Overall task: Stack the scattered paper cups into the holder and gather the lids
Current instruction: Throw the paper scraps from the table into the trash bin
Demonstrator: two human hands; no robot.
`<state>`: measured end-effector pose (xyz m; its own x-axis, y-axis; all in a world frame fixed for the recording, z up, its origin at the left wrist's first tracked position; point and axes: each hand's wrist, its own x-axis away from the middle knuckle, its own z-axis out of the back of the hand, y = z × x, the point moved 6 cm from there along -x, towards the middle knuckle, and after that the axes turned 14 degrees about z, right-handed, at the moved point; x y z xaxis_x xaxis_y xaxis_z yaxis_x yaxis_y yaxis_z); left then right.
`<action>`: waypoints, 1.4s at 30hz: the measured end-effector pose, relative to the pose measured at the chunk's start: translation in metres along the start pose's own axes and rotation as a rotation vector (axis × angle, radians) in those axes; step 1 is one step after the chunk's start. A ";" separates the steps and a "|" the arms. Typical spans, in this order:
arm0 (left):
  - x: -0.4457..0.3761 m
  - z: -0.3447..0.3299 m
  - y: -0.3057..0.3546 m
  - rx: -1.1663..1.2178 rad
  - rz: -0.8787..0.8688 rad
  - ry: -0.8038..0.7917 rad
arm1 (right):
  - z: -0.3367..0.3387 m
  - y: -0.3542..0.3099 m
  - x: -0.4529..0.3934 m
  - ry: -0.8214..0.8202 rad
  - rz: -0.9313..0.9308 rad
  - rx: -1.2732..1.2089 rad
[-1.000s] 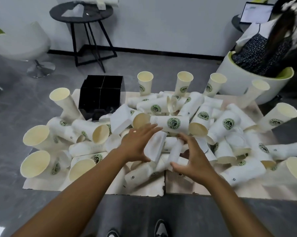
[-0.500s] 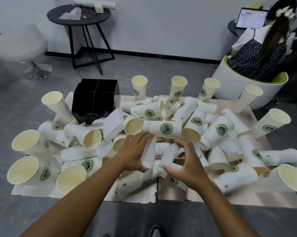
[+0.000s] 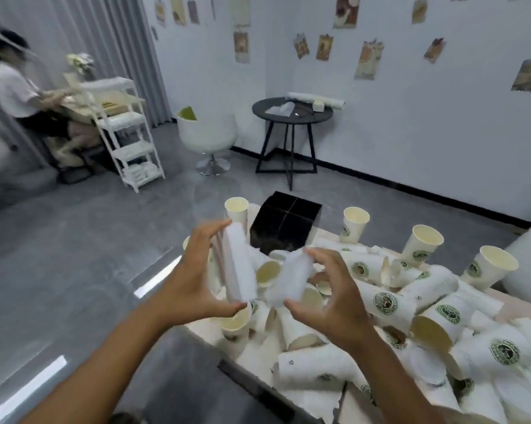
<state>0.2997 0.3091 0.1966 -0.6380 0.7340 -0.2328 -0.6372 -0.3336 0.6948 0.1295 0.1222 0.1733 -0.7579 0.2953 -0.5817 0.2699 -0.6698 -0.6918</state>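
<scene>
White paper cups with green round logos (image 3: 417, 313) lie heaped across the low desk (image 3: 307, 393) at the right of my view, most on their sides, a few standing upright along the far edge with their cream insides showing. I see the black square holder with a cross divider (image 3: 284, 228) at the far left corner of the heap, just beside one upright cup (image 3: 236, 211). Beyond it stand a round dark side table on thin legs (image 3: 291, 113) and a white swivel chair (image 3: 207, 133) against a white wall hung with small pictures. A white tiered shelf (image 3: 125, 130) is at the far left, with a person in a white top seated next to it.

Both hands are raised above the near left part of the heap. My left hand (image 3: 193, 280) grips a long white stack, blurred, between thumb below and fingers on top; I cannot tell whether it is lids or sleeves. My right hand (image 3: 334, 295) holds a shorter white blurred piece (image 3: 290, 280) the same way, fingers curled over its top end. The two held pieces are near each other but apart.
</scene>
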 end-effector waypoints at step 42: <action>0.431 -0.057 -0.541 0.242 1.060 0.000 | -0.621 0.108 0.247 -1.152 -0.078 -0.033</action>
<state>0.3443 0.7719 -0.3183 -0.8130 0.1415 0.5649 0.3401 -0.6720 0.6579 0.3406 0.5457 -0.3105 -0.8613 -0.4725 0.1867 0.2008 -0.6542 -0.7292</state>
